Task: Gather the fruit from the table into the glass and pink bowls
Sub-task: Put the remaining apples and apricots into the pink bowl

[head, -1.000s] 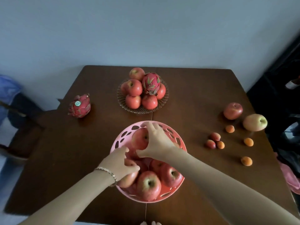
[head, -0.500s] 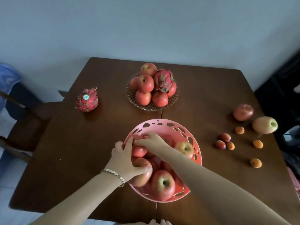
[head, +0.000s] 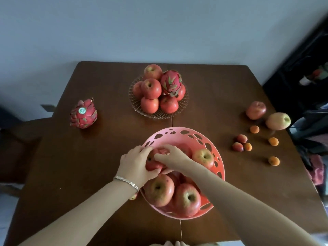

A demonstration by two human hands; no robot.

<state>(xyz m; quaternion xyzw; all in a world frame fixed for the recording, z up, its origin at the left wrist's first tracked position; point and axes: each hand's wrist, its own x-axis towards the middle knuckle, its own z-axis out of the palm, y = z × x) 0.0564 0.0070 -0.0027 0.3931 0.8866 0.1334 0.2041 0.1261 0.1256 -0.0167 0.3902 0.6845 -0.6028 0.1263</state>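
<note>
A pink perforated bowl [head: 179, 134] sits near the front of the dark wooden table [head: 110, 153] and holds several red apples. My left hand [head: 135, 166] and my right hand [head: 173, 156] both grip one red apple [head: 153, 164] at the bowl's left rim. A glass bowl [head: 158, 115] farther back holds several apples and a dragon fruit [head: 171, 82]. A second dragon fruit [head: 83, 114] lies on the table at the left. At the right lie a red apple [head: 256, 110], a yellowish apple [head: 278, 121] and several small apricots [head: 247, 146].
The table stands against a pale wall. Dark chairs show at the left edge [head: 16, 139], and dark furniture with clutter stands along the right side [head: 308, 96]. Bare wood lies between the two bowls and to the left of the pink one.
Both hands have come together on one apple at the pink bowl's left rim; the right hand moved down from the bowl's far side, and the left left the front apple.
</note>
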